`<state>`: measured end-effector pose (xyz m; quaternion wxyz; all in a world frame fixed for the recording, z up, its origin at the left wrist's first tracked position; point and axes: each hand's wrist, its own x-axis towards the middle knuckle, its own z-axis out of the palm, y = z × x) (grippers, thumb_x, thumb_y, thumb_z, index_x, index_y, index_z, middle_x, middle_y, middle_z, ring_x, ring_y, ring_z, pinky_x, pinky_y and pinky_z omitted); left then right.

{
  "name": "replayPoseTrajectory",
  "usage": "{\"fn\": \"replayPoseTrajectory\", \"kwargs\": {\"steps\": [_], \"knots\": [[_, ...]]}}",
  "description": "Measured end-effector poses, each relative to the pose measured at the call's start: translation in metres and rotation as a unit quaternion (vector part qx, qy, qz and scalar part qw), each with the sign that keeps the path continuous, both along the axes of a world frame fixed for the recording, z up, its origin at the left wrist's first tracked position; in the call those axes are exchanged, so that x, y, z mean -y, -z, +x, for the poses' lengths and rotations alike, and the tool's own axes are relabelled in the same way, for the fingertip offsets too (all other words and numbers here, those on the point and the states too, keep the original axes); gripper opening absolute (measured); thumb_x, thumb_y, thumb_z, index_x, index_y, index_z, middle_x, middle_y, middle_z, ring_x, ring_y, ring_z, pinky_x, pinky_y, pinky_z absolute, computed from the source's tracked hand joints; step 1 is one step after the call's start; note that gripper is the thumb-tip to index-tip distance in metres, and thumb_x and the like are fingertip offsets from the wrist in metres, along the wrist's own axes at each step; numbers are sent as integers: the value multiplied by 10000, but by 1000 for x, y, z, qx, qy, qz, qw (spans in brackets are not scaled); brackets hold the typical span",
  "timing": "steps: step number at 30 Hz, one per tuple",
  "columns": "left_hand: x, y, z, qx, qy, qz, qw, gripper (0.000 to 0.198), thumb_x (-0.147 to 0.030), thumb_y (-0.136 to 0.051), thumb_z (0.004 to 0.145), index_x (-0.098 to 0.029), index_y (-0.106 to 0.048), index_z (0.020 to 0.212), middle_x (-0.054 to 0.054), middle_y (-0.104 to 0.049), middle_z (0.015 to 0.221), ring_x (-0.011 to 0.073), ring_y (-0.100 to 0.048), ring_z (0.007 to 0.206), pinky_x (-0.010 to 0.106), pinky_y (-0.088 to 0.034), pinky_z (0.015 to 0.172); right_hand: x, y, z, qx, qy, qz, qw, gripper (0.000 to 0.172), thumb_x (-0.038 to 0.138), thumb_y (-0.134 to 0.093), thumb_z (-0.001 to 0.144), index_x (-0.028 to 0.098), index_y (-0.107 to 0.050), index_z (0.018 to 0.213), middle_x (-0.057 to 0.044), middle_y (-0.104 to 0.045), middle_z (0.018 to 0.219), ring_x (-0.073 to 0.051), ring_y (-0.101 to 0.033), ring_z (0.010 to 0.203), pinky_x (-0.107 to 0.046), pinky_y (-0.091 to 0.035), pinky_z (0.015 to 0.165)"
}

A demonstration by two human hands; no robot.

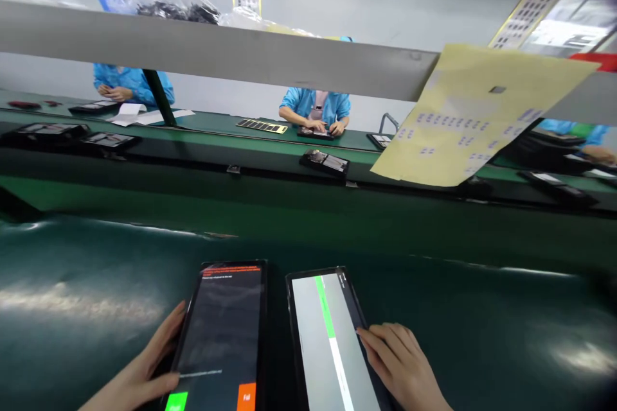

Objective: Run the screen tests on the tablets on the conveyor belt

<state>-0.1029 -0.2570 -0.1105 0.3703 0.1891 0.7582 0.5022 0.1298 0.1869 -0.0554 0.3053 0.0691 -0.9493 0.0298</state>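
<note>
Two tablets with lit screens lie side by side before me on the dark green bench. The left tablet has a dark screen with orange text at the top, a green button at its lower left and an orange "Fail" button. My left hand grips its left edge, thumb at the screen's border and fingers further up the side. On the right tablet is a pale grey screen with a long green and white bar. My right hand holds its right edge, fingers bent together against the frame; the thumb is hidden.
Beyond the bench runs a dark conveyor line with a device on it. A grey shelf beam crosses above, and a yellow sheet hangs at right. Several people in blue, one a co-worker handling a device, sit opposite.
</note>
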Motion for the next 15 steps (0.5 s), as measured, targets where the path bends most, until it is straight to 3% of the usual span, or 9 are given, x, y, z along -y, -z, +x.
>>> {"fn": "replayPoseTrajectory", "kwargs": {"steps": [3,6,10,15], "knots": [[20,9,28,2,15,6,1000,886,-541,-576,853,-495,32,1496,-103,10,1640,264,-100,1501,450,-208,1221,4,2,-7,3,-8,1,1000,249,111,-416,1006,169,-655,1045,-62,-660,889,-177,-620,811,-320,-452,765],[15,-6,39,9,2,2,1000,894,-504,-596,866,-502,40,1494,-91,-5,1642,263,-111,1500,464,-171,1225,4,7,-18,-7,-31,27,999,258,84,-410,996,148,-658,1023,-61,-658,880,-186,-622,805,-341,-438,782],[3,-29,38,78,5,62,995,907,-565,-575,873,-405,28,1532,-36,-23,1647,241,-95,1502,403,-148,1229,-7,13,-24,-4,-72,101,992,276,94,-419,980,164,-677,1046,-58,-669,882,-198,-633,779,-366,-436,783],[2,-34,38,103,-12,110,988,817,-491,-562,919,-412,-25,1530,-41,-23,1646,202,-127,1496,380,-165,1224,-27,25,-21,10,-115,146,983,333,154,-391,976,260,-702,1029,-30,-694,845,-188,-635,748,-324,-483,730]]}}
